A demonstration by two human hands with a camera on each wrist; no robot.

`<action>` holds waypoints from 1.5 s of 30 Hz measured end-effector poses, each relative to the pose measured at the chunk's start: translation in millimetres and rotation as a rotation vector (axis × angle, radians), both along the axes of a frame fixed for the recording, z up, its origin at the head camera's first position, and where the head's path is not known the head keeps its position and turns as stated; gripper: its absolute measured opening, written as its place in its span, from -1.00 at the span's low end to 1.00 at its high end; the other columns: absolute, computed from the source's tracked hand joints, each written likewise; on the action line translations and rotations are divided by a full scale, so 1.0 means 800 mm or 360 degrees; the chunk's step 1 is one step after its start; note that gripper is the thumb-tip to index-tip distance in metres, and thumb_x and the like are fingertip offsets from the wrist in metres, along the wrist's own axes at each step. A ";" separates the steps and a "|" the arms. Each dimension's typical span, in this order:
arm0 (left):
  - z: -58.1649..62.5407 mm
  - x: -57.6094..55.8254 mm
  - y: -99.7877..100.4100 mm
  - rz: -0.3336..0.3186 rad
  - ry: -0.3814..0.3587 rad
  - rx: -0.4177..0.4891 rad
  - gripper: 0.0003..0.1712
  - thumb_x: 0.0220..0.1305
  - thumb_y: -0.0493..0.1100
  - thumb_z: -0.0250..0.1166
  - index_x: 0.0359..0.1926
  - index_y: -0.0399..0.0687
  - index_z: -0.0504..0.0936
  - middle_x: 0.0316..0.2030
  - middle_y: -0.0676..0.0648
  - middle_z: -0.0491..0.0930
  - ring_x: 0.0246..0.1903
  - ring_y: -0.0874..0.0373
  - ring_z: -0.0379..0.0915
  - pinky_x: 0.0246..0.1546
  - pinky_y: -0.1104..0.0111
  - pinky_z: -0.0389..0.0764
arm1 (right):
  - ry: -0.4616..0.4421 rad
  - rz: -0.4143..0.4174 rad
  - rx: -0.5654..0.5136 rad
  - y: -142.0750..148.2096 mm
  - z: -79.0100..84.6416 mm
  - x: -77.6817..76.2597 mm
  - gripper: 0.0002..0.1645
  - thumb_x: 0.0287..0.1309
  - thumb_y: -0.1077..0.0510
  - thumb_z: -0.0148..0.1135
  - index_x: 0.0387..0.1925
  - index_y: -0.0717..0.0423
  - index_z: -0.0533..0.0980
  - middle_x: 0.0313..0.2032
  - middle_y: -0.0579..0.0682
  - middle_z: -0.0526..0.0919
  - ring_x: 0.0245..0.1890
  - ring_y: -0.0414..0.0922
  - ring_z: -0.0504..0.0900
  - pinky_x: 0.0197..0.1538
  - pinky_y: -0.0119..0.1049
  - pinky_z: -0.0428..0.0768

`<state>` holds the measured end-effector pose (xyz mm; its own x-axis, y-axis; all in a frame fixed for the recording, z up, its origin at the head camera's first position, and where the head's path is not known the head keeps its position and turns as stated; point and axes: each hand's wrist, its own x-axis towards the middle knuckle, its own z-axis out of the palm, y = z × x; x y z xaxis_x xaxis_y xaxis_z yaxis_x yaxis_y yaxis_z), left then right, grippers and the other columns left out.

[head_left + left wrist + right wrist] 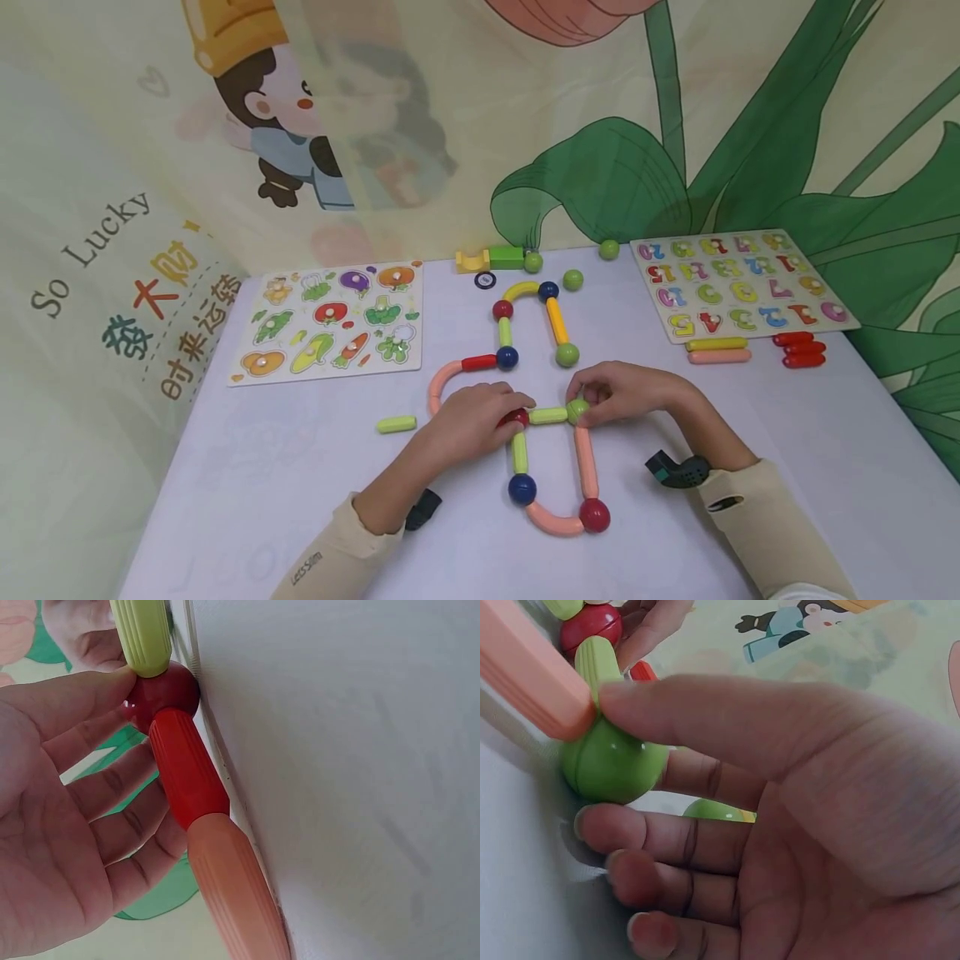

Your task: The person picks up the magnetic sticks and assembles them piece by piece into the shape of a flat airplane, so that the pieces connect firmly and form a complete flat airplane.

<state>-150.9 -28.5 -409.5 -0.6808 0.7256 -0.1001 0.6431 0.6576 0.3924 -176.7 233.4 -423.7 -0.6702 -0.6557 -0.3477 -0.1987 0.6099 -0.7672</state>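
My left hand [472, 423] pinches a red ball [176, 691] between thumb and fingers. My right hand [624, 390] holds a green ball [615, 763] by thumb and fingertips. A light green stick [549, 416] bridges these two balls. From the green ball a pink stick [587, 463] runs down to another red ball [595, 515]. A curved pink piece [555, 522] joins that ball to a blue ball [522, 489], and a light green stick [520, 452] leads back up to the left hand. A red stick [187, 769] also meets the held red ball, with a pink piece [232, 885] beyond it.
More joined sticks and balls, including a yellow stick [557, 321], extend behind the hands. A loose light green stick [396, 425] lies left. Vegetable [412, 312] and number boards [652, 292] flank the back. Loose green balls [573, 279] and red sticks [804, 348] lie farther off.
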 end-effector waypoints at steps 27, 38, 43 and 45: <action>0.020 -0.010 -0.145 0.0632 -0.0221 -0.0395 -0.74 -0.13 -0.21 0.44 -0.35 0.03 0.58 -0.51 0.09 0.43 -0.48 0.15 0.31 -0.42 0.31 0.43 | 0.0689 -0.0489 -0.0035 -0.004 -0.014 -0.018 -0.47 0.00 0.20 0.30 0.07 -0.02 0.42 -0.28 -0.08 0.49 -0.38 -0.13 0.44 -0.32 -0.32 0.53; 0.048 -0.032 -0.087 0.0460 -0.0229 -0.0156 -0.74 -0.03 -0.08 0.40 -0.24 0.10 0.62 -0.49 0.15 0.47 -0.45 0.22 0.36 -0.44 0.41 0.42 | 0.0669 -0.0527 0.0013 -0.007 -0.021 -0.020 -0.50 -0.01 0.20 0.30 0.04 -0.06 0.44 -0.27 -0.11 0.49 -0.38 -0.13 0.43 -0.32 -0.32 0.52; 0.046 -0.062 -0.017 0.0293 -0.0050 -0.0124 -0.67 0.01 -0.07 0.37 -0.14 0.05 0.62 -0.43 0.13 0.51 -0.43 0.22 0.37 -0.41 0.43 0.43 | 0.0645 -0.0554 0.0005 -0.011 -0.020 -0.020 -0.51 -0.01 0.20 0.31 0.02 -0.07 0.44 -0.28 -0.12 0.49 -0.38 -0.12 0.44 -0.31 -0.32 0.52; 0.038 -0.074 0.005 0.0246 0.0024 -0.0112 -0.67 0.02 -0.07 0.37 -0.13 0.04 0.62 -0.40 0.12 0.53 -0.43 0.22 0.36 -0.40 0.44 0.44 | 0.0645 -0.0551 -0.0014 -0.012 -0.020 -0.020 -0.52 -0.01 0.20 0.31 0.01 -0.07 0.45 -0.28 -0.11 0.49 -0.38 -0.12 0.45 -0.31 -0.31 0.52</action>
